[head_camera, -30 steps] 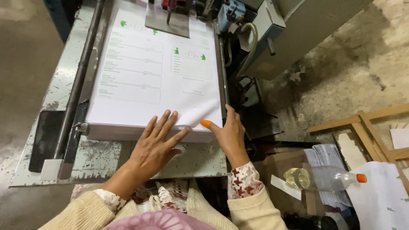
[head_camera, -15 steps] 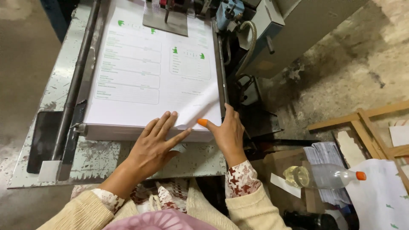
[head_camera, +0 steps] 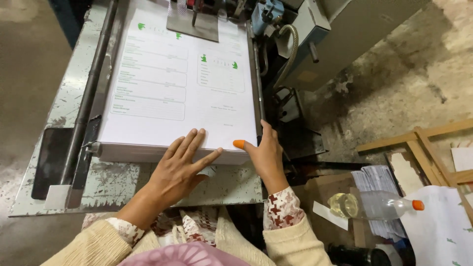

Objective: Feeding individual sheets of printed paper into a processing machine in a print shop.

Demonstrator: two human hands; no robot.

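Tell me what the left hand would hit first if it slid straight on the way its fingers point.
Left hand lies flat on the paper stack, fingers pointing up-right. Likely the metal side rail first, though depth is unclear.

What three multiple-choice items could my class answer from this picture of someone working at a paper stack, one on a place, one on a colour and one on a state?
1. Where does the plastic bottle lie?
A. On the paper stack
B. Low at the right, beside the machine table
C. In the left hand

2. What colour is the cap on the right thumb?
A. Orange
B. Blue
C. Black

3. How does the left hand rest?
A. Clenched in a fist
B. Holding a pen
C. Flat, fingers spread, on the near edge of the paper stack

Answers:
1 B, it lies on its side among clutter to the right of the metal table.
2 A, the thumb tip by the stack's corner is bright orange.
3 C, the palm and fingers lie open on the top sheet.
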